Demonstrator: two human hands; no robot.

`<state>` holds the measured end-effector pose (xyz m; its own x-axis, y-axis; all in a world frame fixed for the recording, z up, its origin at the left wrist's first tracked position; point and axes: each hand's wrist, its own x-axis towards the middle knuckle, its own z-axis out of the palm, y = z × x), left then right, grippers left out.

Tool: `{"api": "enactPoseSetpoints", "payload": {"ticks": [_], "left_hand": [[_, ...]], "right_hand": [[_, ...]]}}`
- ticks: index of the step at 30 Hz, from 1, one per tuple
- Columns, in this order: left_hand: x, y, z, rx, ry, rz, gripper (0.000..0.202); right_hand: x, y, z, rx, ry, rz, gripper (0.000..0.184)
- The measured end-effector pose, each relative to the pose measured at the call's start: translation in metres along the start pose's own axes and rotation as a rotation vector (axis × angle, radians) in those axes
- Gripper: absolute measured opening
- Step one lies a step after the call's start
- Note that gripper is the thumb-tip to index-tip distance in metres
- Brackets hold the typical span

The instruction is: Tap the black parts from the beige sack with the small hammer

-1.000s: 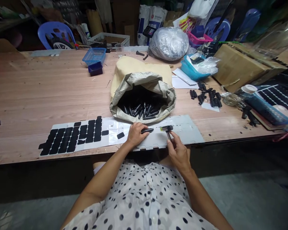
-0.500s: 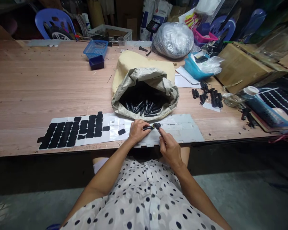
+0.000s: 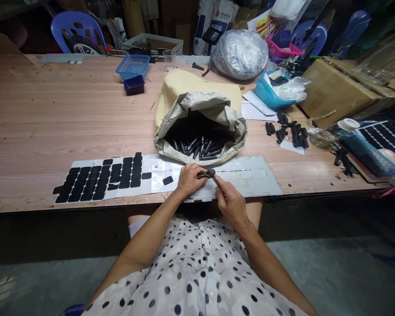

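Note:
My left hand (image 3: pixel 190 179) is closed around a small black tubular part (image 3: pixel 202 175) and holds it just over the grey-white board (image 3: pixel 246 177). My right hand (image 3: pixel 232 199) grips the thin handle of a ratchet-like tool (image 3: pixel 212 173). The tool's round dark head meets the right end of the black part, where a bit of yellow shows. Right behind my hands, an open woven sack (image 3: pixel 197 100) lies with its mouth towards me. Many black tubular parts (image 3: pixel 197 148) fill its bottom.
Rows of black rounded stickers (image 3: pixel 92 180) cover the board's left end. Blue baskets (image 3: pixel 133 66) stand at the back left. On the right are black parts (image 3: pixel 296 134), a turquoise basin (image 3: pixel 271 94), a cardboard box (image 3: pixel 335 90) and a blue tray (image 3: pixel 370 147).
The tool's head has shifted slightly left and now sits closer to my left hand. My right hand has moved a little left with it. The whole view has drifted slightly.

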<state>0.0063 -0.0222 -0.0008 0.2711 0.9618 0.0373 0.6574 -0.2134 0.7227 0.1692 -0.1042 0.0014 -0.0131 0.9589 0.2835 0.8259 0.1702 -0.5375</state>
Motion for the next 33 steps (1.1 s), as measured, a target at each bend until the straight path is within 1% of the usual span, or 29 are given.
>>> {"api": "enactPoseSetpoints", "payload": {"ticks": [3, 7, 10, 12, 15, 17, 21, 25, 26, 28, 31, 33], "left_hand": [[0.000, 0.000, -0.001, 0.001, -0.003, 0.008, 0.018], [-0.001, -0.002, -0.002, 0.008, -0.020, 0.015, 0.017], [-0.001, -0.005, -0.003, -0.006, -0.021, 0.022, 0.016], [-0.001, -0.007, -0.002, -0.011, -0.017, 0.022, 0.019], [-0.002, -0.009, -0.002, 0.003, -0.023, 0.014, 0.026], [-0.003, -0.011, -0.002, 0.016, -0.027, 0.006, 0.029], [-0.001, -0.013, -0.003, 0.034, -0.033, 0.008, 0.030], [-0.002, -0.012, -0.005, 0.051, -0.041, 0.034, 0.032], [-0.005, -0.011, -0.007, 0.057, -0.051, 0.064, 0.032], [-0.018, -0.009, -0.009, 0.078, -0.076, 0.176, 0.031], [-0.047, -0.008, -0.012, 0.139, -0.140, 0.409, 0.024], [-0.068, -0.010, -0.011, 0.204, -0.183, 0.506, 0.020]], "right_hand": [[0.010, 0.015, -0.007, -0.046, 0.124, 0.030, 0.043], [0.030, 0.051, -0.015, -0.251, 0.238, 0.114, 0.037], [0.041, 0.075, -0.012, -0.377, 0.282, 0.166, 0.033], [0.044, 0.083, -0.007, -0.422, 0.313, 0.181, 0.031], [0.043, 0.084, -0.001, -0.476, 0.343, 0.194, 0.031], [0.042, 0.081, 0.001, -0.501, 0.333, 0.198, 0.031], [0.041, 0.076, 0.002, -0.515, 0.309, 0.205, 0.031], [0.041, 0.077, 0.003, -0.544, 0.325, 0.187, 0.031], [0.041, 0.078, 0.003, -0.552, 0.328, 0.181, 0.031], [0.041, 0.078, 0.004, -0.561, 0.331, 0.172, 0.031], [0.040, 0.077, 0.004, -0.564, 0.327, 0.170, 0.031], [0.040, 0.076, 0.004, -0.561, 0.323, 0.173, 0.031]]}}
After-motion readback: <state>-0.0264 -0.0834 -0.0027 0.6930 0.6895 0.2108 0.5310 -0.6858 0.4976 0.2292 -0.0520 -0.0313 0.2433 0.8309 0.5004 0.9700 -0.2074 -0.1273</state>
